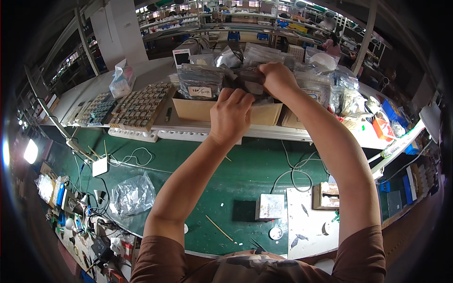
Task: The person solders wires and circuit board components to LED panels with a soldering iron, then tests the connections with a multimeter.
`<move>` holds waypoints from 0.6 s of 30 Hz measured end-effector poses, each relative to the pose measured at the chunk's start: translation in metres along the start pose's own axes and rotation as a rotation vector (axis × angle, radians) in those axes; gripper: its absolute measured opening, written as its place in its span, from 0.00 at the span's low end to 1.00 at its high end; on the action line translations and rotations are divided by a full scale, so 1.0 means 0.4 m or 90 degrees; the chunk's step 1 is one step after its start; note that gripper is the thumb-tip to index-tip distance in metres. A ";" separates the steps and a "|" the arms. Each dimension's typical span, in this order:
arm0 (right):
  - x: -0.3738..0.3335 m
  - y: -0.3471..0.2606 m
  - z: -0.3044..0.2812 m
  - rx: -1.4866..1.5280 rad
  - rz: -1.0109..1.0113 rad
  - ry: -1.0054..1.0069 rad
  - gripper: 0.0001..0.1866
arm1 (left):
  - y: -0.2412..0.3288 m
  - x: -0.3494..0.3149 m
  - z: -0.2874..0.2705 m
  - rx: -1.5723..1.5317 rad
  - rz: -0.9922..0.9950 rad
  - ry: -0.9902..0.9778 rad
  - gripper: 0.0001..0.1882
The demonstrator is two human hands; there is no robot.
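Both my arms reach forward over the bench to a cardboard box (193,107) packed with upright clear and grey plastic bags. My left hand (231,115) is at the box's front edge, its fingers curled shut on a plastic bag (254,87). Farther back and to the right, my right hand (278,81) is closed on the bags' upper part; its fingertips are partly hidden. A labelled grey bag (202,80) stands in the box just left of my left hand. What the bags contain cannot be made out.
Left of the box lies a tray of small square parts (141,106). Below the shelf, the green bench holds a crumpled clear bag (133,194), a white box (270,206), a thin stick (219,228) and loose cables (295,174). A lamp (401,141) stands at right.
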State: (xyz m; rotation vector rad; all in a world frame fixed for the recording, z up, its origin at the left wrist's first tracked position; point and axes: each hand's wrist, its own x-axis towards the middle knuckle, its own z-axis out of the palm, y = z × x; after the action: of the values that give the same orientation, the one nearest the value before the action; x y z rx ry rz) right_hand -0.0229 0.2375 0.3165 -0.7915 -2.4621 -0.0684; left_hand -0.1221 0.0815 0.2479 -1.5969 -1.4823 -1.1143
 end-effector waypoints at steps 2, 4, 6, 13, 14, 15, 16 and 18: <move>0.003 0.001 -0.009 0.022 0.066 -0.047 0.10 | -0.002 0.001 -0.002 0.003 -0.001 -0.005 0.13; 0.007 0.004 -0.028 -0.008 0.072 -0.082 0.11 | -0.005 -0.002 -0.004 -0.009 0.014 0.006 0.13; 0.009 0.000 -0.042 -0.031 0.069 -0.116 0.12 | -0.008 -0.003 -0.002 -0.008 0.024 0.002 0.12; 0.036 -0.101 -0.023 -0.018 -0.052 -0.016 0.16 | -0.012 -0.012 0.008 -0.012 0.043 0.035 0.12; 0.046 -0.119 -0.013 0.027 -0.033 -0.078 0.19 | -0.012 -0.013 0.008 -0.009 0.045 0.024 0.12; 0.055 -0.136 0.000 0.010 -0.008 -0.093 0.19 | -0.011 -0.012 0.008 -0.004 0.049 0.030 0.13; 0.064 -0.155 0.014 -0.017 0.000 -0.105 0.23 | -0.011 -0.012 0.007 -0.001 0.054 0.045 0.13; 0.084 -0.170 0.017 -0.044 0.006 -0.116 0.28 | -0.012 -0.012 0.006 0.002 0.059 0.038 0.13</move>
State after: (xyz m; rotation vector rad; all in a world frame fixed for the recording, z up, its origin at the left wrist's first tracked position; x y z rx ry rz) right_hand -0.0864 0.2004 0.3356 -0.8736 -2.6391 -0.0804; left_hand -0.1264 0.0822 0.2424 -1.6000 -1.3566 -1.0963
